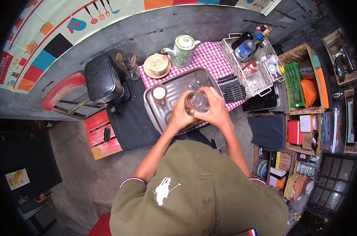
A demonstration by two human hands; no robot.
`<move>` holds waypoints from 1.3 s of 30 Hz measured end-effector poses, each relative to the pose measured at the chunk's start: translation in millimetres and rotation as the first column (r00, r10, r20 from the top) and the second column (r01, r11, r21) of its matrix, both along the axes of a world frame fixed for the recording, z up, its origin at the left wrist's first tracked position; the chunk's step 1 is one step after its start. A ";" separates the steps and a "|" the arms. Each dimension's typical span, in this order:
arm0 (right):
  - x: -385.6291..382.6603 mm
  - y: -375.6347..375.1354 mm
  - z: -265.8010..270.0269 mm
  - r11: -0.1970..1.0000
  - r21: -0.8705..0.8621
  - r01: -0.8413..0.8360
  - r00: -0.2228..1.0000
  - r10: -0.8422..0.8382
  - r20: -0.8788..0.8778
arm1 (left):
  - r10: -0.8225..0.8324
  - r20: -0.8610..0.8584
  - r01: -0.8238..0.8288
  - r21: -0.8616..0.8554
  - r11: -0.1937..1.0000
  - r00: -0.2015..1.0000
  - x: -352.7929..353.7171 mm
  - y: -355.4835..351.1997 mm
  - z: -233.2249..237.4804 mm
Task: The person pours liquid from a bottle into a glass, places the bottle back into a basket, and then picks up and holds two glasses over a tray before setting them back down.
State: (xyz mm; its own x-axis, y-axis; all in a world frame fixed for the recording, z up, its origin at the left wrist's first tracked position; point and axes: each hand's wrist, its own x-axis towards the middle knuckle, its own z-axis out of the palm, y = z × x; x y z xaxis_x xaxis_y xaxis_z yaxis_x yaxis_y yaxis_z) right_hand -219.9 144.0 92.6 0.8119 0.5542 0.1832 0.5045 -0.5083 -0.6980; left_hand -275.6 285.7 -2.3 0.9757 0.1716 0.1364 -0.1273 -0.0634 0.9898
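Observation:
A clear glass (198, 102) is held between my two hands above the grey tray (172, 80). My left hand (181, 113) wraps its left side, and my right hand (216, 110) closes round its right side. On the tray, a glass with white contents (159, 93) stands at the left, and another clear glass (201, 78) is behind my hands. Part of a further round glass shows beside my left hand, mostly hidden by it.
Behind the tray are a green teapot (183, 51) and a lidded cup on a saucer (158, 65). A wire rack (261, 84) with bottles stands right, near a dark checked cloth (231, 88). A black appliance (102, 78) and utensil jar (134, 73) are left.

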 end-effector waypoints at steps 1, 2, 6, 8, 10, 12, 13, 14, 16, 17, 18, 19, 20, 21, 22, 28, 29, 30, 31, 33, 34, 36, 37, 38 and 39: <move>0.1 0.3 1.6 1.000 -0.003 0.001 1.000 -0.001 -0.001 | 0.001 -0.004 -0.001 -0.011 1.000 1.000 -0.1 0.0 0.5; 0.3 0.3 2.7 1.000 -0.006 0.003 1.000 -0.003 -0.002 | 0.004 0.009 -0.004 -0.005 1.000 1.000 0.1 0.2 1.3; 1.5 0.2 1.1 1.000 0.005 -0.001 1.000 0.001 0.005 | 0.008 0.037 -0.008 0.013 1.000 0.999 0.9 0.1 3.9; 1.9 -0.2 0.5 1.000 0.001 -0.001 1.000 0.001 -0.001 | 0.008 0.036 -0.009 0.015 1.000 0.999 1.6 0.2 2.8; 2.8 -0.3 -1.2 1.000 -0.004 -0.002 1.000 0.002 -0.002 | 0.010 0.028 -0.011 0.015 1.000 1.000 1.7 0.5 0.2; 2.9 0.5 -1.4 1.000 -0.003 -0.003 1.000 0.003 -0.002 | 0.013 0.023 -0.014 0.010 1.000 1.000 1.2 1.0 0.7; 2.8 0.8 -0.8 1.000 -0.001 -0.002 1.000 0.002 0.001 | 0.014 0.021 -0.014 0.008 1.000 1.000 1.2 1.1 2.3; 2.8 0.9 -0.4 1.000 0.000 -0.001 1.000 0.001 0.004 | 0.014 0.028 -0.014 0.005 1.000 1.000 1.4 1.2 4.1; 2.6 1.1 -0.3 1.000 0.005 0.000 1.000 0.000 0.011 | 0.016 0.043 -0.015 -0.003 1.000 0.999 1.4 1.4 7.6; 2.5 1.3 -0.4 1.000 0.007 -0.001 1.000 0.001 0.015 | 0.017 0.035 -0.017 0.005 1.000 0.999 1.2 1.5 7.4; 2.5 1.5 -0.2 1.000 -0.002 0.002 1.000 -0.002 0.011 | 0.019 0.027 -0.020 0.012 1.000 0.999 0.9 1.6 6.7; 2.1 1.5 0.1 1.000 -0.012 0.005 1.000 -0.004 0.006 | 0.022 0.019 -0.023 0.019 1.000 1.000 0.5 1.6 5.9; 1.9 1.7 0.2 1.000 -0.021 0.006 1.000 -0.006 0.001 | 0.025 0.029 -0.026 0.023 0.999 0.999 0.5 1.6 5.2; 1.8 1.9 0.5 1.000 -0.020 0.004 1.000 -0.004 0.001 | 0.027 0.039 -0.028 0.027 0.999 0.999 1.0 1.6 4.6; 1.7 2.0 0.8 1.000 -0.019 0.002 1.000 -0.002 0.000 | 0.029 0.048 -0.030 0.031 0.999 0.998 1.0 1.5 4.2; -0.1 2.9 6.3 0.999 -0.052 -0.013 1.000 0.012 -0.018 | 0.030 0.016 -0.030 0.022 0.999 0.999 -2.9 1.4 11.7; 0.1 3.1 6.8 0.998 -0.058 -0.014 1.000 0.013 -0.021 | 0.035 0.018 -0.035 0.018 0.999 0.999 -3.0 1.3 11.2; 0.2 3.0 6.6 0.998 -0.062 -0.014 1.000 0.013 -0.018 | 0.039 0.019 -0.039 0.013 0.999 0.999 -3.5 0.9 10.2; 0.1 2.7 6.2 0.998 -0.066 -0.014 1.000 0.013 -0.016 | 0.043 0.019 -0.043 0.008 0.999 0.999 -4.1 0.4 9.7; 0.0 2.5 5.7 0.998 -0.069 -0.013 1.000 0.012 -0.014 | 0.041 0.014 -0.041 0.009 0.999 0.999 -4.5 0.8 10.2; -0.4 2.2 5.5 0.998 -0.069 -0.013 1.000 0.012 -0.015 | 0.040 0.011 -0.040 0.009 0.999 0.999 -4.8 0.9 11.1; -0.9 2.0 4.0 0.998 -0.063 -0.012 1.000 0.011 -0.021 | 0.035 0.013 -0.035 0.016 0.999 0.999 -5.7 1.7 15.4; -0.6 2.1 2.5 0.998 -0.056 -0.011 1.000 0.010 -0.025 | 0.033 0.014 -0.033 0.020 0.999 0.999 -6.1 1.9 17.3; -0.6 2.4 1.7 0.999 -0.049 -0.010 1.000 0.009 -0.029 | 0.031 0.001 -0.031 0.010 0.999 1.000 -6.3 2.0 17.7; -1.1 2.8 1.9 0.999 -0.052 -0.008 0.999 0.007 -0.032 | 0.029 -0.011 -0.029 0.000 1.000 1.000 -6.7 2.0 18.0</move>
